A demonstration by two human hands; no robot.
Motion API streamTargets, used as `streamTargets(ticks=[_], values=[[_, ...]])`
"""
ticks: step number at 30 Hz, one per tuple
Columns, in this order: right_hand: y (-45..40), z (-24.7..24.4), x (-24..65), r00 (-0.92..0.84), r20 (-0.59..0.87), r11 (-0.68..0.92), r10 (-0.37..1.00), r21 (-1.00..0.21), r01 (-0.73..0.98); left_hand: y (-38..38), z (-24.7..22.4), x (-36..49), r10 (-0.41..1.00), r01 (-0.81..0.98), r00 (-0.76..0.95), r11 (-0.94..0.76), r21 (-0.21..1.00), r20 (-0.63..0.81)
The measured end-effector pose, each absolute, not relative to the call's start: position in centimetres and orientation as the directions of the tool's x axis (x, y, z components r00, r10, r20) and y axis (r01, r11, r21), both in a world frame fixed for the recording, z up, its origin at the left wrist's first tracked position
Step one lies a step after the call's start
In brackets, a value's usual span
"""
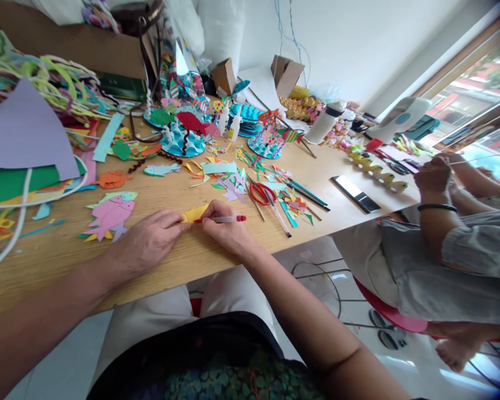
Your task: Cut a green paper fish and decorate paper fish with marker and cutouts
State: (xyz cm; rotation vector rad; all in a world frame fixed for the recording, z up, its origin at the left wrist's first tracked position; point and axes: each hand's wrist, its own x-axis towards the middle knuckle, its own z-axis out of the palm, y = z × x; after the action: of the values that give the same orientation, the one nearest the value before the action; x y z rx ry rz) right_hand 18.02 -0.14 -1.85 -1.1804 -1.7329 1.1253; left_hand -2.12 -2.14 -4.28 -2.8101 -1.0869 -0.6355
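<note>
My right hand [225, 230] grips a felt-tip marker [229, 219] with a red end, its tip down at a small yellow paper cutout [191, 214]. My left hand [152, 239] holds the cutout's left end against the table with its fingertips. Part of the cutout is hidden behind my right fingers. To the left lies a pile of fish cutouts [112, 214], pink on top. An orange paper fish [111, 179] and a light blue one [161, 170] rest farther back. Red-handled scissors [261, 193] and a clear pen [279, 216] lie right of my hands.
Paper scraps [294, 205] and dark pencils [308, 194] lie at the right. Blue fish-decorated crafts [183, 139] and glue bottles [235, 126] stand behind. A phone [355, 194] lies near the edge. Purple paper [25, 130] and a white cable [23, 216] are left. Another person's hands [435, 178] are at right.
</note>
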Motion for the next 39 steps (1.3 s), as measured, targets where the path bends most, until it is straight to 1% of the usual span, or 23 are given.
streamTargets(ticks=[12,16,21,24,30,32,39], values=[[-0.1,-1.6,18.0,-0.252,0.108,0.197,0.962,-0.911,0.362,-2.1,-4.7,-2.2,0.645,0.665,0.647,-0.738,0.111,0.408],[-0.2,-1.4,18.1,-0.254,0.111,0.194,0.961,-0.923,0.332,-2.0,-4.8,-2.3,0.642,0.656,0.645,-0.743,0.129,0.415],[0.0,-0.8,18.6,-0.224,0.082,0.139,0.971,-0.957,0.255,-2.0,-4.8,-2.2,0.636,0.666,0.645,-0.740,0.096,0.424],[0.5,-0.4,19.2,-0.277,0.040,0.108,0.960,-0.965,0.237,-2.0,-4.7,-2.1,0.636,0.669,0.651,-0.739,0.084,0.415],[1.0,-0.8,19.7,-0.404,0.020,0.132,0.914,-0.959,0.252,-1.9,-4.8,-2.2,0.633,0.669,0.658,-0.740,0.070,0.408],[1.0,-1.2,19.5,-0.405,0.020,0.133,0.914,-0.958,0.254,-1.9,-4.8,-2.2,0.645,0.680,0.649,-0.730,0.072,0.404],[0.9,-1.5,19.4,-0.385,0.093,0.208,0.918,-0.940,0.270,-2.1,-4.2,-1.9,0.669,0.693,0.646,-0.716,0.084,0.367]])
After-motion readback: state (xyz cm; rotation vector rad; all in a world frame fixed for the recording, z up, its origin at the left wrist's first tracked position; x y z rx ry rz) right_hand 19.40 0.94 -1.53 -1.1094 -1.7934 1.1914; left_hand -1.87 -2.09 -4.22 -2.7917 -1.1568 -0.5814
